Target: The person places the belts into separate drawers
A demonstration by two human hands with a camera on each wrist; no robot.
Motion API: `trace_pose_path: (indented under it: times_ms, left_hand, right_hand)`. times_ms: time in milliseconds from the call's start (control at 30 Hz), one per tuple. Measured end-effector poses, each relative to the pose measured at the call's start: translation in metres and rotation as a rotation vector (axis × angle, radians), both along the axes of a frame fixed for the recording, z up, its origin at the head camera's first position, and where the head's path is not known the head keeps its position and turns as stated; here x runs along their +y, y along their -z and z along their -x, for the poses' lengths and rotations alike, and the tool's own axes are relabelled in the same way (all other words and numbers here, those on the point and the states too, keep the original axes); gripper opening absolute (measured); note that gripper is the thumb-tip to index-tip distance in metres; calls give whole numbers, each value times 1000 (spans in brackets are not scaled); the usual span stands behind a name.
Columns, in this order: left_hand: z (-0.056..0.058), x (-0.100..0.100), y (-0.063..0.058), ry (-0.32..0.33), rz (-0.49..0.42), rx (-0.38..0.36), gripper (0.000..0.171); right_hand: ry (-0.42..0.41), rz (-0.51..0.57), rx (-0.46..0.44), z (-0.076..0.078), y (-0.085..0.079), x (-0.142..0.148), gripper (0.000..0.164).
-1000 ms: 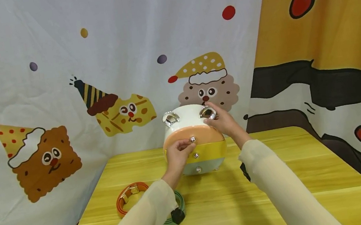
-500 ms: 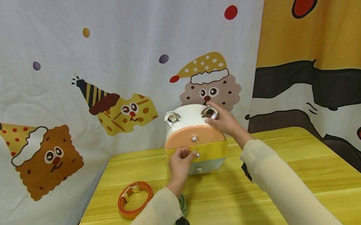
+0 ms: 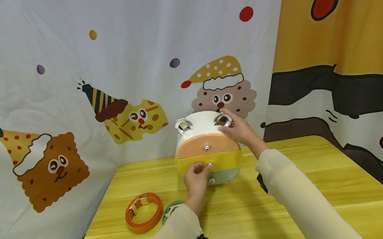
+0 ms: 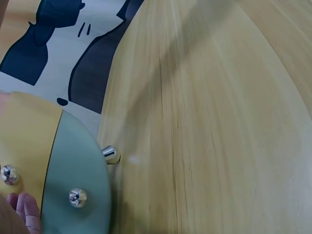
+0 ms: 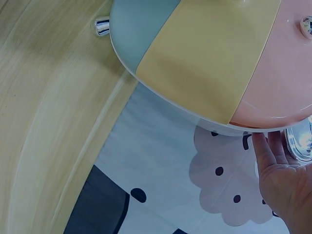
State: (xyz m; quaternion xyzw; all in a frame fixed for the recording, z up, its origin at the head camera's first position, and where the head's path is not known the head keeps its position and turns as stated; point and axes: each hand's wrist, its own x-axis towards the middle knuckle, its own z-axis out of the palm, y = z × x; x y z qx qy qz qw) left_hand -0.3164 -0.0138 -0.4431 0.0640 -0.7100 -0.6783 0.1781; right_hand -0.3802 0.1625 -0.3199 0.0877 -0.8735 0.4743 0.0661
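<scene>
A small rounded cabinet [image 3: 202, 123], white on top with two shiny silver eyes, stands on the table with three stacked drawers in orange, yellow and grey-green. Each drawer has a round silver knob. My left hand [image 3: 196, 180] is at the yellow drawer [image 3: 191, 162], thumb and index finger pinching at its knob [image 3: 210, 165]. In the left wrist view the other fingers [image 4: 30, 210] lie curled beside that knob; thumb and index are mostly out of frame. My right hand [image 3: 238, 128] holds the right silver eye [image 3: 223, 119], index finger over it and thumb below.
On the wooden table [image 3: 295, 186], a coiled orange belt [image 3: 145, 225] with a gold buckle lies at the left. Beside it a coiled green belt [image 3: 168, 210] is partly hidden under my left sleeve. A printed cloth [image 3: 137, 41] hangs behind the table.
My left hand has come down from the orange drawer's knob to the yellow drawer's knob, uncovering part of the green belt. The right hand stays on the silver eye.
</scene>
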Motion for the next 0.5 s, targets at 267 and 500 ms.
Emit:
trace_pose_path:
  times_ms: [267, 500]
  left_hand:
    - [2, 7, 4, -32, -2, 22, 17]
    - [2, 11, 6, -17, -22, 35, 15]
  right_hand:
    - [1, -13, 4, 1, 2, 1, 67]
    - [-1, -12, 20, 2, 2, 1, 67]
